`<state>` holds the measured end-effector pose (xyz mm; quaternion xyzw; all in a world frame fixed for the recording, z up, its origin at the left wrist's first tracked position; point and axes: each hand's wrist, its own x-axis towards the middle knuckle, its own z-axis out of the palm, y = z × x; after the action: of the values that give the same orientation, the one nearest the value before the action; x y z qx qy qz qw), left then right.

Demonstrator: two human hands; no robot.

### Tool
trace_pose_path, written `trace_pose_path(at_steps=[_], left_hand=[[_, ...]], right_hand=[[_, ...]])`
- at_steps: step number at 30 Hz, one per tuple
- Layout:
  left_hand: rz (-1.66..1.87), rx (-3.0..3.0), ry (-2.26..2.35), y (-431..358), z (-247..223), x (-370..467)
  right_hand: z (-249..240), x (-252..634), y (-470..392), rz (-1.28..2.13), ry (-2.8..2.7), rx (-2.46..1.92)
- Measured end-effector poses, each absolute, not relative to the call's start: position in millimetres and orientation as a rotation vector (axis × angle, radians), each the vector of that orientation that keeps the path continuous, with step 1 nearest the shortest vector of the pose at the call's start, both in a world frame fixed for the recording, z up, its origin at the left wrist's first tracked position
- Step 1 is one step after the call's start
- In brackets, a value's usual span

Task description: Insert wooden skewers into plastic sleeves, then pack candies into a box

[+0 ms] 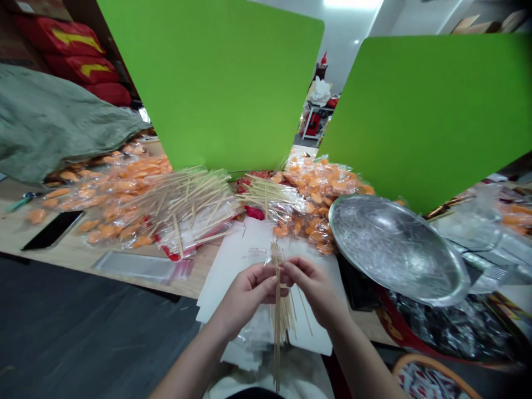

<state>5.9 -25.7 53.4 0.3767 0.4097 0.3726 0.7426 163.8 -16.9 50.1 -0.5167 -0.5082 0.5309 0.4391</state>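
Note:
Both hands meet over white paper sheets (220, 277) at the table's front edge. My left hand (251, 289) is closed around several thin bamboo sticks (277, 338), which hang down toward my lap. My right hand (311, 285) pinches at the upper part of the same sticks, its fingertips touching the left fingers. More loose sticks fan out below and behind the hands on the paper. Clear plastic bags (253, 332) lie under the left wrist. What exactly the right fingertips grip is partly hidden.
Behind the hands lie piles of bamboo sticks (187, 205) on plastic bags and heaps of wrapped orange pieces (320, 188). A large metal basin (394, 244) stands tilted at the right. A phone (52, 230) and flat clear sleeves (137, 267) lie left. Green panels (224, 83) bound the back.

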Motion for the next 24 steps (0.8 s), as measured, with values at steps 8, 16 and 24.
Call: trace_pose_path(at_steps=[8,16,24], left_hand=[[1.028,1.033,1.117,-28.8,46.5,12.1],[1.030,1.362,1.212,-30.8,49.4,9.2],[0.992,1.226,1.150,-33.7,55.0,14.0]], right_hand=[[56.9,163.4,-23.0,0.323,-1.778,-1.300],[79.4,154.3,-27.1,-0.418,-2.258,-1.011],[67.4,159.4,-14.6,0.145,-1.905,-1.185]])
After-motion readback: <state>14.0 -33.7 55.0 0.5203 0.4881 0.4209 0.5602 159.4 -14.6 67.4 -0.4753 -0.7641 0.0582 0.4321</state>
